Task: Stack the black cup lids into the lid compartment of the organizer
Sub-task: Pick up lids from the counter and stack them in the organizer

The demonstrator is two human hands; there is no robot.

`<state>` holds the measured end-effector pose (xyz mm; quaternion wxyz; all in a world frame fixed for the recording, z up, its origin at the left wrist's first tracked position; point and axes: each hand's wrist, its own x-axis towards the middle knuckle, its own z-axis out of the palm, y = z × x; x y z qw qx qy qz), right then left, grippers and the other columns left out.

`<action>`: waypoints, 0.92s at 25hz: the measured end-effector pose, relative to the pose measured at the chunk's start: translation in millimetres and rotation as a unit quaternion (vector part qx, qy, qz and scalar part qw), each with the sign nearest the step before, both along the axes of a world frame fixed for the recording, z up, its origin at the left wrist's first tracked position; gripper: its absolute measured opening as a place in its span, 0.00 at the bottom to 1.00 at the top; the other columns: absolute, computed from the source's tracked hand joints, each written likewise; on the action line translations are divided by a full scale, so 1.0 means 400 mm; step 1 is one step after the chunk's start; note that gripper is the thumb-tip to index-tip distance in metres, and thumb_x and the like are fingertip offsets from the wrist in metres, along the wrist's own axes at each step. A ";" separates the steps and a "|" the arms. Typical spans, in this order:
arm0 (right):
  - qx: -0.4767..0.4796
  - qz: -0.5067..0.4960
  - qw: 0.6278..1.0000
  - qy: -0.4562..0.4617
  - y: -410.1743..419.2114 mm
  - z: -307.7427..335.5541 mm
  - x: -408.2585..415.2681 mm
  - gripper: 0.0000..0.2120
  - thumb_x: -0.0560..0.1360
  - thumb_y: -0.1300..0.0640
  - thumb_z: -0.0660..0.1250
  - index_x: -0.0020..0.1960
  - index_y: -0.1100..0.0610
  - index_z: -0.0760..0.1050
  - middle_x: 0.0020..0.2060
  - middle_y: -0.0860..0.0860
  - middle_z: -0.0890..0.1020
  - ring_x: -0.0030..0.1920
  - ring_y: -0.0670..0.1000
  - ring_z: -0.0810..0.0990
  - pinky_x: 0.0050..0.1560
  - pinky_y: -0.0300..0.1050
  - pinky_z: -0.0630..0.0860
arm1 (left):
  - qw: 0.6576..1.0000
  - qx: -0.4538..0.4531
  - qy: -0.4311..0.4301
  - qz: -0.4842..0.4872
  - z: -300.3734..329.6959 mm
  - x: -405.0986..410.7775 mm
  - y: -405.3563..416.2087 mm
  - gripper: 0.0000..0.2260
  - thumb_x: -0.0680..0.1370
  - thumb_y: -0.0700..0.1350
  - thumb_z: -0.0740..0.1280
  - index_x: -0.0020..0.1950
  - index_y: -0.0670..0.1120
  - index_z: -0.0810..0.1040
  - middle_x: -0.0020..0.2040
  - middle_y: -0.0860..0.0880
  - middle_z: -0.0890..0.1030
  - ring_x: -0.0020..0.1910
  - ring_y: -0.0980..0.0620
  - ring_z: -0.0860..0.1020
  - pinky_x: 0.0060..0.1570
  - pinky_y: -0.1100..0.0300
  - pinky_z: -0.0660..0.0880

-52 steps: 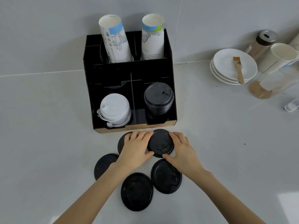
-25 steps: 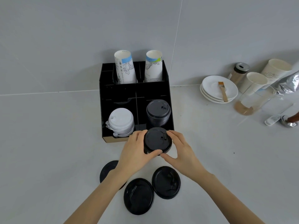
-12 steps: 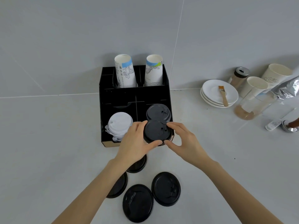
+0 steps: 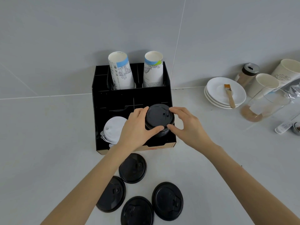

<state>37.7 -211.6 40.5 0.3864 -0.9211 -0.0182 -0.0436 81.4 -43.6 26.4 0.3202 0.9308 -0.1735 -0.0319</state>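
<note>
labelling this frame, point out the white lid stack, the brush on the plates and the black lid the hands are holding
white lid stack (image 4: 113, 127), head view, top lid's face
brush (image 4: 229, 95), head view, wooden handle
black lid (image 4: 158, 116), head view, top face between the hands

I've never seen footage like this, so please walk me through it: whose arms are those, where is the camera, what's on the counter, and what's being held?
There is no machine here. A person wears a camera on the head, looking forward and down, so the two bare arms are their own. The left hand and right hand together grip one black lid at its edges, holding it over the stack of black lids in the front right compartment of the black organizer. Beside that stack sit white lids, and two paper cup stacks stand at the back. Four loose black lids lie on the counter in front. To the right are white saucers with a small brush on top.
</note>
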 end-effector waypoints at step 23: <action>-0.076 -0.028 0.997 0.015 0.009 -0.056 0.005 0.23 0.73 0.58 0.64 0.66 0.58 0.64 0.65 0.55 0.70 0.65 0.54 0.67 0.63 0.44 0.65 | 0.998 0.046 0.047 -0.010 -0.041 0.020 -0.001 0.36 0.71 0.57 0.66 0.72 0.47 0.51 0.73 0.46 0.59 0.69 0.44 0.60 0.63 0.48 0.65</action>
